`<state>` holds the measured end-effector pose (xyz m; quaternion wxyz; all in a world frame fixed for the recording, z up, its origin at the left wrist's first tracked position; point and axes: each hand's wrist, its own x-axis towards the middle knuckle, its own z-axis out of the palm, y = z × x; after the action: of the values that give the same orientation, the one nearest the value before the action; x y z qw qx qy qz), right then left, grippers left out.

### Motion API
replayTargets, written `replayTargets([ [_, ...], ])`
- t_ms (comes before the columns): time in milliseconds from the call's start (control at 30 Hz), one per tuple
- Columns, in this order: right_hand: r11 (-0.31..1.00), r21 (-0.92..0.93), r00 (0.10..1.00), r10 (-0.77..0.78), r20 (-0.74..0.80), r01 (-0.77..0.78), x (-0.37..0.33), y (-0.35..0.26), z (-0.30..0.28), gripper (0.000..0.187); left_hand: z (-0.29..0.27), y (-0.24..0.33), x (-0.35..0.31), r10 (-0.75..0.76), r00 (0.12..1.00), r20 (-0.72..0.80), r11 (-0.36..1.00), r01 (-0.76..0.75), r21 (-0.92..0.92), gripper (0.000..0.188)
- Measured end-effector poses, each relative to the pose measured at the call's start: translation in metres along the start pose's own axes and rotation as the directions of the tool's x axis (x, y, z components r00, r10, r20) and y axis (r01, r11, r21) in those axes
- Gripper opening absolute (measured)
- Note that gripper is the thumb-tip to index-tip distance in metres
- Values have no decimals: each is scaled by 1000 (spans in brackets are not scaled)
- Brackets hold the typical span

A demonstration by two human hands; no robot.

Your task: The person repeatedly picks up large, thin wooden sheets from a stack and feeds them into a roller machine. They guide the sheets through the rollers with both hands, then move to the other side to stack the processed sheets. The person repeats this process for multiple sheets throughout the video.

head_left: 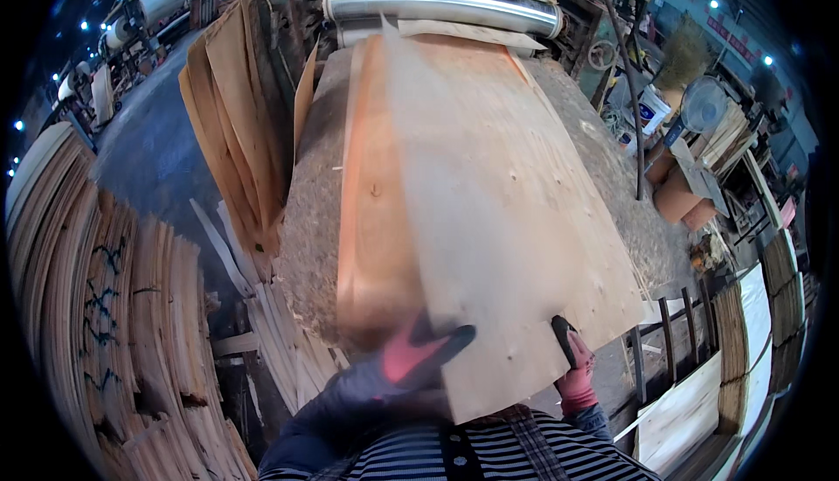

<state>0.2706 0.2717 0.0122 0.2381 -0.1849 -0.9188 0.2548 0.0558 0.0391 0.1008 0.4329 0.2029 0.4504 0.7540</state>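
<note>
A thin pale wood veneer sheet [524,210] stretches from close to my body toward the metal roller [446,16] at the far end. My right hand [575,372], in a pink glove with dark fingertips, grips its near edge with the thumb on top; the other fingers are hidden beneath. At the sheet's left edge is my left hand [411,359], gloved alike and blurred by motion. Its dark thumb lies over the sheet. The sheet's left side looks smeared and raised. Below shows an orange-tinted wood sheet [376,193] on a rough, dusty table [315,184].
Brown veneer sheets [232,105] lean upright left of the table. Stacked veneer [122,306] fills the lower left. At right are a round fan [703,103], a white bucket [651,110], a dark upright pole [636,123] and more stacked sheets [743,332].
</note>
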Motion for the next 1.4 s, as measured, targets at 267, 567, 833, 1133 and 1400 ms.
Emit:
replayTargets([
  [267,974,-183,934,-61,353,133,33,-14,77,68,-122,-36,20,-80,956,-283,966,144,216,39],
  [567,913,-367,939,-45,340,176,42,1,133,65,-193,-133,12,456,790,-410,533,127,836,70],
  [833,900,-400,943,-32,331,171,40,-4,128,62,-89,-83,-10,588,755,-291,-39,386,922,73],
  [1133,949,-294,943,-7,334,111,59,-26,112,70,-73,-125,8,289,957,-24,-390,140,910,85],
  [1400,916,-34,833,-348,429,400,79,-19,90,75,-105,-129,31,369,920,-130,-357,270,894,91],
])
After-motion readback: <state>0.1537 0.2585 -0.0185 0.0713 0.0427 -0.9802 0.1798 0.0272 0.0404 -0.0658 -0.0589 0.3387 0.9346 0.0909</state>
